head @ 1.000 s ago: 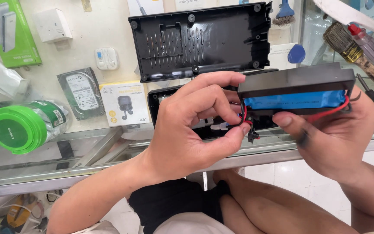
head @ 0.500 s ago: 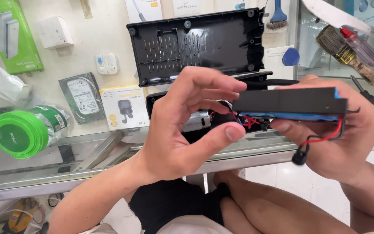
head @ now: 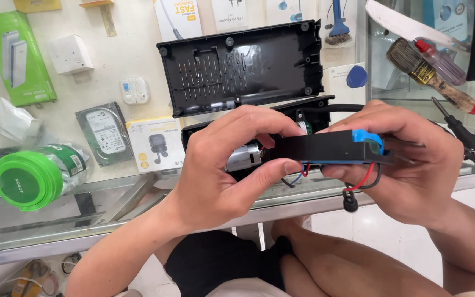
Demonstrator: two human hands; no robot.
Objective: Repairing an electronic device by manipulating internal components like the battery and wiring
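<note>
Both my hands hold a flat black battery holder with a blue cell showing at its right end. My left hand pinches the holder's left end between thumb and fingers. My right hand wraps around its right end from behind and below. Red, black and blue wires hang under the holder, ending in a small black plug. Behind my hands lies an opened black device base with a silver motor inside.
A black plastic cover lies on the glass counter beyond my hands. A paintbrush, a small screwdriver and a black screwdriver lie at the right. Green round tubs, a hard drive and small boxes sit under the glass at left.
The battery holder has been turned so its flat black back faces me, hiding most of the blue cell. My left fingers shifted onto its left end; the wires now dangle below.
</note>
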